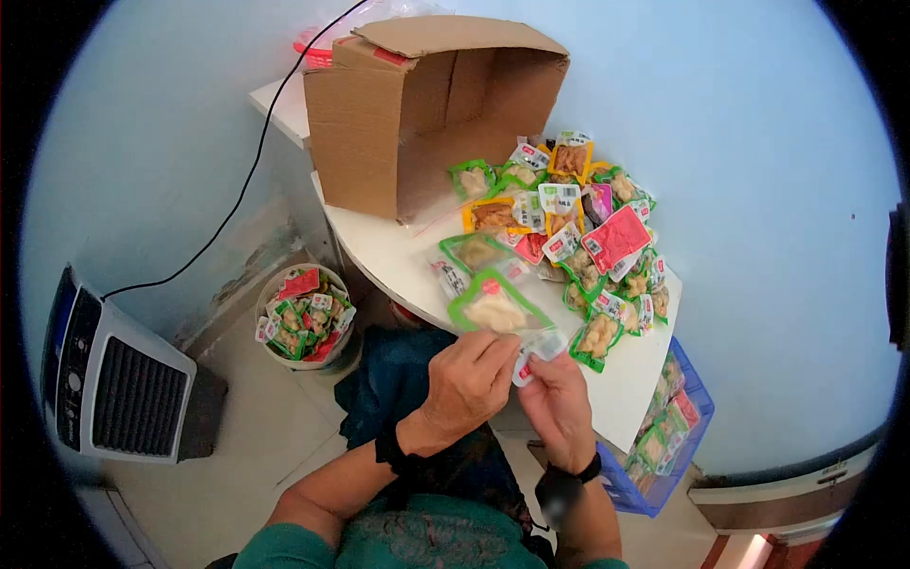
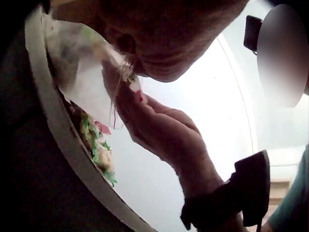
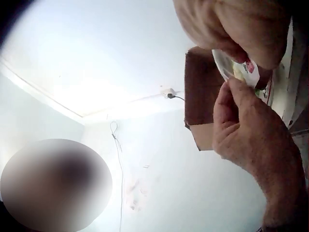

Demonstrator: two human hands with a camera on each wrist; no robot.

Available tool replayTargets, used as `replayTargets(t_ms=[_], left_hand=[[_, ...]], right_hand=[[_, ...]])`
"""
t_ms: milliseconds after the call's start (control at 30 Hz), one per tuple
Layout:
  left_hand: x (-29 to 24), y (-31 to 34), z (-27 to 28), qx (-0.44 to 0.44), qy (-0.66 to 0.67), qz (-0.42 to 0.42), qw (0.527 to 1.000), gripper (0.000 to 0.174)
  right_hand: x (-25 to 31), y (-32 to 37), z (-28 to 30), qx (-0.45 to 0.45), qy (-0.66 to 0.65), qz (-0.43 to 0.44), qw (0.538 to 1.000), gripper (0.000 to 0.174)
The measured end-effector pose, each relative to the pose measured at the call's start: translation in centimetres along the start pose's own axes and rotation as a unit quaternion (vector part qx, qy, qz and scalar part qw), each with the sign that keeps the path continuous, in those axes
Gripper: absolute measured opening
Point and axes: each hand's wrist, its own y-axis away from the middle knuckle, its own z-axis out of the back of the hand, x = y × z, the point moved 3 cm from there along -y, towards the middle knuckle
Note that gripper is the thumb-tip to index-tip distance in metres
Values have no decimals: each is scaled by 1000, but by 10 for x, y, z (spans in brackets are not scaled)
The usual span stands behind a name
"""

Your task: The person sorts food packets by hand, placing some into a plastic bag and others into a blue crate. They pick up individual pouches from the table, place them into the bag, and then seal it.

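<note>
In the head view, a clear bag (image 1: 517, 271) is held over the near left edge of the white table (image 1: 623, 398). A green-edged packet (image 1: 496, 309) shows with it; whether inside or against it cannot be told. The fingers of the left hand (image 1: 466, 381) are curled, their tips pinched on the plastic, and the nearest corner is nipped between thumb and fingers of the right hand (image 1: 561, 403). A heap of packets (image 1: 599, 237) is spread towards the far right edge, beside the mouth of a cardboard box (image 1: 353, 142) at the far left corner.

In the left wrist view, the bag is seen hanging thin and creased, with a red line along it. Little weight is to be expected; the film is likely to be limp, slippery and easily torn. The left fingertips are hidden here.

In the right wrist view, the left thumb and forefinger are closed together on the film's edge, while the right fingertips are mostly covered by the hand itself. The bag is probably best gripped so, by flat edges and corners, since the packet's soft filling could be squashed if squeezed at its middle.
</note>
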Motion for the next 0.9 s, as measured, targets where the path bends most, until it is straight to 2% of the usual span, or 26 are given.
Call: replayTargets(t_ms=[167, 267, 367, 467, 667, 767, 900], left_hand=[[-2, -2, 3, 0, 10, 7, 1000, 19], [-1, -1, 2, -12, 24, 12, 1000, 19], [1, -1, 2, -11, 27, 11, 1000, 17], [2, -1, 3, 0, 28, 20, 999, 15], [4, -1, 4, 7, 31, 19, 999, 15], [4, 0, 3, 11, 33, 16, 999, 15], [3, -3, 6, 5, 29, 5, 1000, 15]], right_hand=[[-17, -35, 3, 72, 9, -30, 997, 35], [-29, -52, 5, 57, -35, -21, 998, 29], [-24, -45, -20, 5, -17, -12, 1000, 28], [-34, -63, -4, 67, 26, -17, 997, 30], [-33, -73, -15, 26, 152, -20, 988, 34], [-44, -80, 0, 14, 138, -52, 989, 34], [-26, -63, -12, 48, 119, -22, 991, 33]])
